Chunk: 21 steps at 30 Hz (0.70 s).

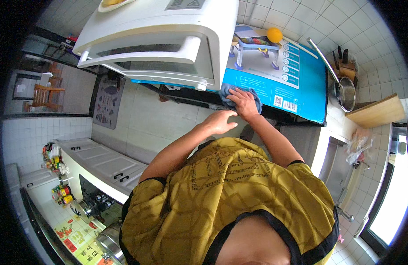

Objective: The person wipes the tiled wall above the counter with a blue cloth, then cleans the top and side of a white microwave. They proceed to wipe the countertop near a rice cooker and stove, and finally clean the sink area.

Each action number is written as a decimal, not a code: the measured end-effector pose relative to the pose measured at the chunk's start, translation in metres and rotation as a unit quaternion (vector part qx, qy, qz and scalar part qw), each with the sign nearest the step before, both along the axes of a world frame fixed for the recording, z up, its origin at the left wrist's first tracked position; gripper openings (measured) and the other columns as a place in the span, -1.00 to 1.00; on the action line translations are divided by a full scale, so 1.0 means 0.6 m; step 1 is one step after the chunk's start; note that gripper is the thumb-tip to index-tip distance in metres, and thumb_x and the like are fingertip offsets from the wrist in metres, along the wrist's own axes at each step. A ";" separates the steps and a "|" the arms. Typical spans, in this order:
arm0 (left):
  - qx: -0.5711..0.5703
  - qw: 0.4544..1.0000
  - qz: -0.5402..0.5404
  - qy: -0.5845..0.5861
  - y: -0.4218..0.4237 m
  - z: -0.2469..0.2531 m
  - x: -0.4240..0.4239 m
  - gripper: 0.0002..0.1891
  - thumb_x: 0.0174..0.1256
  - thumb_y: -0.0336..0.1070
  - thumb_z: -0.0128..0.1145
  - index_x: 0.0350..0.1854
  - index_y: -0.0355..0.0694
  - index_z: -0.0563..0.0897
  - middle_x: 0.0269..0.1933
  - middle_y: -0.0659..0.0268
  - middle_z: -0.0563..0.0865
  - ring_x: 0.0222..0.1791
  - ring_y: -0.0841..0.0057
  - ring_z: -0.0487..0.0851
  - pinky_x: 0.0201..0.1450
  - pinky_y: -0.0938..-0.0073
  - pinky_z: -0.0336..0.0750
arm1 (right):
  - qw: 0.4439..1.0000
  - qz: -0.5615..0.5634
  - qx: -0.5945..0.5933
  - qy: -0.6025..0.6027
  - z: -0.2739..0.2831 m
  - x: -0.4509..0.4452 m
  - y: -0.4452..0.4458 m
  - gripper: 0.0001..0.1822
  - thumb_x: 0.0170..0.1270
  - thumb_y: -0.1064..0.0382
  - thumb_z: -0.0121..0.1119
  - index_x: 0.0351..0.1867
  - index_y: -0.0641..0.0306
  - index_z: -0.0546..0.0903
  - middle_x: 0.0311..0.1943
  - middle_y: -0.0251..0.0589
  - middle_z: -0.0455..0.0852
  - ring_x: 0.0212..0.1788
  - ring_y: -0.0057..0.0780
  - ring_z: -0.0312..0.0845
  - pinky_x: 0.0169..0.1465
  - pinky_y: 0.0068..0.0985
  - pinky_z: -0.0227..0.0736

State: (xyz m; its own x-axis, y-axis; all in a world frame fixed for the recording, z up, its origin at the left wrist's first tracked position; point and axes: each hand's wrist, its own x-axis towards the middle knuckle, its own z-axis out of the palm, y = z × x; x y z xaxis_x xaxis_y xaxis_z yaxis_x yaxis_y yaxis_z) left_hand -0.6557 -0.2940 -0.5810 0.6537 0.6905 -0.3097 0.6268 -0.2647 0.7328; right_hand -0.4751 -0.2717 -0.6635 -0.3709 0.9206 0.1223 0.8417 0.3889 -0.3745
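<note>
My right hand [247, 102] presses a crumpled blue-grey cloth [256, 96] onto the front edge of a flat blue cardboard sheet or box [310, 96]. Printed on that cardboard are a small folding table and some writing. Close by, my left hand [220, 121] hangs in the air before the edge, its fingers apart and nothing in them. A white countertop oven [220, 36] with a large handle stands just left of the cloth. Farther back on the cardboard lie an orange ball or fruit [274, 34] and a thin white stick [300, 47].
Black rails [324, 124] edge the stand under the cardboard. To the right are a metal pan [347, 94], a knife block [346, 69], a wooden cutting board [378, 111] and a sink [333, 165]. White cabinets [104, 160] and a stove [101, 205] stand behind me, left.
</note>
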 end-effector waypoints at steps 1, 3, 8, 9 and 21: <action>-0.037 0.999 0.019 0.028 0.006 -0.009 -0.008 -0.50 0.25 -0.13 0.25 0.19 -0.25 0.53 0.14 -0.03 0.63 0.14 0.15 0.61 0.17 0.24 0.49 | 1.000 0.001 -0.010 0.024 0.002 0.007 -0.003 -0.54 0.16 0.35 0.10 0.12 -0.12 0.58 0.33 -0.45 0.46 0.39 -0.31 0.29 0.37 -0.12 0.11; -0.076 0.989 0.120 -0.043 0.011 -0.069 -0.031 -0.52 0.29 -0.13 0.24 0.18 -0.28 0.53 0.09 0.04 0.67 0.08 0.25 0.65 0.12 0.29 0.52 | 0.991 -0.011 -0.048 0.123 0.012 0.009 -0.008 -0.52 0.14 0.40 0.14 0.14 -0.05 0.57 0.23 -0.30 0.56 0.28 -0.17 0.42 0.27 -0.23 0.28; -0.218 0.924 0.257 -0.179 0.021 -0.120 -0.041 -0.57 0.35 -0.15 0.21 0.19 -0.23 0.52 0.04 0.25 0.68 0.02 0.52 0.61 0.12 0.44 0.46 | 0.791 -0.150 -0.306 0.508 0.036 -0.016 -0.039 -0.60 0.37 0.35 0.07 0.23 0.15 0.48 0.01 -0.21 0.69 -0.03 -0.28 0.64 0.05 -0.37 0.52; -0.232 0.911 0.271 -0.208 0.016 -0.126 -0.041 -0.57 0.36 -0.14 0.20 0.19 -0.23 0.53 0.05 0.26 0.68 0.04 0.53 0.60 0.14 0.44 0.45 | 0.677 -0.170 -0.360 0.619 0.041 -0.025 -0.047 -0.61 0.40 0.34 0.06 0.24 0.19 0.47 -0.01 -0.23 0.70 -0.06 -0.36 0.65 0.04 -0.39 0.53; -0.334 0.705 0.415 -0.469 -0.038 -0.116 -0.056 -0.61 0.39 -0.10 0.16 0.09 -0.28 0.56 -0.02 0.25 0.69 -0.06 0.41 0.67 0.05 0.30 0.57 | 0.568 -0.189 -0.465 0.652 0.072 -0.107 -0.087 -0.58 0.28 0.24 0.31 0.12 0.29 0.51 -0.05 -0.23 0.69 -0.12 -0.37 0.65 -0.04 -0.37 0.60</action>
